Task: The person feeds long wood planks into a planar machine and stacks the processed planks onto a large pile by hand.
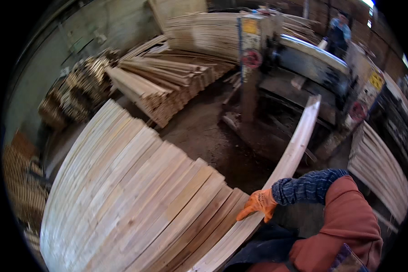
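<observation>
My right hand (259, 204), in an orange glove, is closed over a long pale wooden board (291, 156). The glove's fingers wrap over the board's edge; those underneath are hidden. From beside my body, the board runs up and away to the right, its far end in front of a large machine (310, 68). Directly left of it lies a broad pile of similar boards (136, 186), side by side, with uneven far ends. A striped knit cuff and a red sleeve cover my right arm. My left hand is out of sight.
Stacked lumber (156, 84) lies beyond the pile, with bundled sticks (79, 86) by the left wall. Another board stack (381, 167) stands at the right. The machine's post (250, 68) carries a red handwheel. Behind the machine is another person (339, 34).
</observation>
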### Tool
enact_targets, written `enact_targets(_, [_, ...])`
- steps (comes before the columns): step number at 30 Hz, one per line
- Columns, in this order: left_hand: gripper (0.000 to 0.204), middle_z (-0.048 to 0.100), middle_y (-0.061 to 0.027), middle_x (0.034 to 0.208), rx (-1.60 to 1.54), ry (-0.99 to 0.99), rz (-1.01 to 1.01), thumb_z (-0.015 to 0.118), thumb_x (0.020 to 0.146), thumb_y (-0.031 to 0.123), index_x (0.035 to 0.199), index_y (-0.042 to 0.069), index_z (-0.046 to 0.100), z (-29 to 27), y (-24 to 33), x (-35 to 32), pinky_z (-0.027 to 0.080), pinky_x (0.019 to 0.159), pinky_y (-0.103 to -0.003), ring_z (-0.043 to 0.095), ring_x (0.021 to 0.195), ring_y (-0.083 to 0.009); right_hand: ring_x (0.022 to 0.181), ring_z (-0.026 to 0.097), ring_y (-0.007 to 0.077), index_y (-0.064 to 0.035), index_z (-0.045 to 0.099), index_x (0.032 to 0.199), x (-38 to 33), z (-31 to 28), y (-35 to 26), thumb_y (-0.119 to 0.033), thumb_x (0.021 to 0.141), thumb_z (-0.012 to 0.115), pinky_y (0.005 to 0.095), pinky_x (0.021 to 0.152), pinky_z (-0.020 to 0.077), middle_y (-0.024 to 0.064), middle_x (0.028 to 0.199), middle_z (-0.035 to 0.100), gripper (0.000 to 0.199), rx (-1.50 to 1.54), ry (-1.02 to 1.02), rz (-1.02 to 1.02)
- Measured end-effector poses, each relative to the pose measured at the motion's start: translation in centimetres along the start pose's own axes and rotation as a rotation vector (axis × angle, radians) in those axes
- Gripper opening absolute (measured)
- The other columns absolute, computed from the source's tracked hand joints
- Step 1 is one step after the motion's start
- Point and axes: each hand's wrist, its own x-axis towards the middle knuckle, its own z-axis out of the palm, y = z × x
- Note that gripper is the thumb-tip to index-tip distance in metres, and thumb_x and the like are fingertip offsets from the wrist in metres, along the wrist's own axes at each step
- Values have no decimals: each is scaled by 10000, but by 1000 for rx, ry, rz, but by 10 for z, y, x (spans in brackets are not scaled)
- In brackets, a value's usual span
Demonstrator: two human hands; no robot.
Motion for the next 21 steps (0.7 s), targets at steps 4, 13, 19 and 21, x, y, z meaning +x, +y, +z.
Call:
enact_targets(4, [481, 684, -205, 1165, 6, 338, 16, 727, 860, 360, 1250, 98, 625, 24, 47, 28, 536, 954, -496, 658, 1077, -416, 1247, 617, 388, -264, 330, 1637, -50, -2, 24, -287, 616, 940, 483, 1067, 472, 201, 1366, 626, 1189, -213, 130, 18])
enact_targets(13, [618, 675, -170, 1178, -252, 650, 104, 742, 848, 356, 1384, 88, 592, -96, 261, 91, 507, 967, -512, 623, 1121, -394, 1496, 408, 338, -249, 329, 1629, -164, -3, 106, -177, 514, 915, 531, 1287, 230, 146, 1602, 445, 1262, -480, 549, 356])
enact_targets(19, [949, 633, -144, 1331, -294, 591, 192, 886, 629, 465, 1450, 122, 553, -118, 361, 161, 443, 1074, -502, 597, 1225, -368, 1464, 439, 325, -226, 299, 1643, -113, 24, 83, -251, 569, 921, 560, 1278, 217, 144, 1551, 492, 1241, -546, 567, 241])
enact_targets(21, [939, 637, -143, 1278, -308, 593, 179, 886, 645, 426, 1452, 100, 534, -105, 392, 184, 445, 1058, -519, 608, 1171, -380, 1417, 486, 327, -220, 326, 1629, -87, 28, 74, -269, 591, 909, 557, 1250, 268, 135, 1494, 539, 1191, -512, 445, 205])
